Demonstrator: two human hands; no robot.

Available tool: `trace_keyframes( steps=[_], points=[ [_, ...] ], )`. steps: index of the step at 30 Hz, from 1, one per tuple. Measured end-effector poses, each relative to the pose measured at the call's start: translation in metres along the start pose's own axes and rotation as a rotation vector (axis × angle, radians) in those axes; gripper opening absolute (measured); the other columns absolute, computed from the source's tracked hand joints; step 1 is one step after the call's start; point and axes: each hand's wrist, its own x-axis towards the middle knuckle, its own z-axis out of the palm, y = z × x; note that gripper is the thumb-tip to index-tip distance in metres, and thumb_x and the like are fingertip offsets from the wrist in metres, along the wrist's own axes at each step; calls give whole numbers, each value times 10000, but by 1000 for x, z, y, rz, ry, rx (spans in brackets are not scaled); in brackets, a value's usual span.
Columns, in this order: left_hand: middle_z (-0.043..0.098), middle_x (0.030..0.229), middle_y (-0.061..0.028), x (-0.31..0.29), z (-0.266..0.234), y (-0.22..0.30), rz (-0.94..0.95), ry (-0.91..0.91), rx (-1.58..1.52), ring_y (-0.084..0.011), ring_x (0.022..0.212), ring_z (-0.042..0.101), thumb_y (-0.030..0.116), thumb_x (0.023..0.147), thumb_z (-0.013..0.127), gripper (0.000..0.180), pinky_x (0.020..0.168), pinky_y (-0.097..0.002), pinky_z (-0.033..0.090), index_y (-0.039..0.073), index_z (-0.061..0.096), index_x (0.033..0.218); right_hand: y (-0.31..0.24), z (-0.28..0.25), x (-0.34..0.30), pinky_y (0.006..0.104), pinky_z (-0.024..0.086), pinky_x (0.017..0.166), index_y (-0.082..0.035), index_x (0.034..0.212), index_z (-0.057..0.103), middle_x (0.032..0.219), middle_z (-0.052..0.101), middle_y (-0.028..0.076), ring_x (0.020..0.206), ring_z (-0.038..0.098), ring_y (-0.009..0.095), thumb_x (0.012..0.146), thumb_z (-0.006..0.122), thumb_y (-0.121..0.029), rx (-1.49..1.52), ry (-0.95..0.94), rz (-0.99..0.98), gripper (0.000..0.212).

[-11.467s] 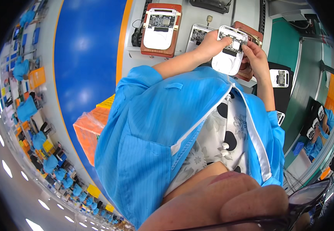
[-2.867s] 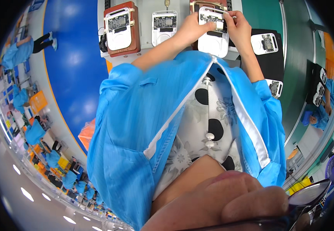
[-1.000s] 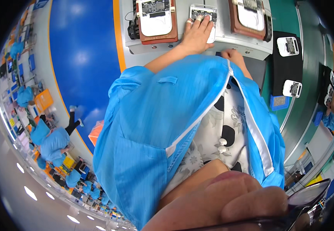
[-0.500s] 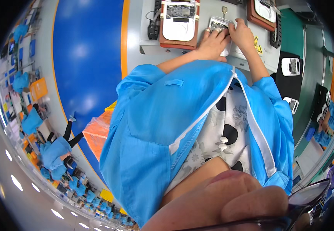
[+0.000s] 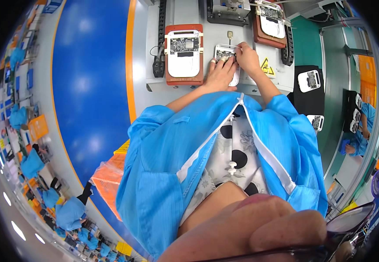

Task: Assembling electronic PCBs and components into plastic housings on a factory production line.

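A white plastic housing with a circuit board (image 5: 224, 52) lies on the grey machine table in front of me. My left hand (image 5: 220, 75) rests on it, fingers stretched out and slightly apart over the board's lower part. At the housing's upper right corner, my right hand (image 5: 247, 57) is closed in a pinch; what sits between the fingertips is hidden. Just beyond the housing's far edge lies a small gold-coloured piece on a short dark stem (image 5: 230, 34). The hands cover much of the board and the housing's lower half.
Reddish-brown fixtures bearing white housings stand left (image 5: 184, 80) and far right (image 5: 268, 40). Black cable chains (image 5: 159, 65) flank them, and a dark metal block (image 5: 229, 18) stands behind. More housings (image 5: 309, 81) lie on black mats along the green conveyor (image 5: 333, 94) to the right.
The whole view has shifted, so the table sits lower and farther left and more of its back shows. Both hands stay at the same housing in nearly the same pose.
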Motion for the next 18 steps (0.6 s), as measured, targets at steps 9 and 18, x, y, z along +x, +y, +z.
trace_keyframes(
  steps=[9,18],
  points=[
    [528,1471,-132,13,-65,0,101,375,-245,-335,1374,483,228,894,687,545,1152,-574,321,79,559,1402,23,-59,-47,440,558,679,-42,1169,662,773,715,207,718,718,371,944,674,-298,125,-53,-130,340],
    [699,1051,-73,228,-149,-179,-416,583,-1218,-158,902,634,214,999,578,304,834,-333,515,61,667,1246,98,-61,-140,360,513,617,-11,1004,714,750,709,153,645,674,209,953,675,-271,356,-188,137,268]
  ],
)
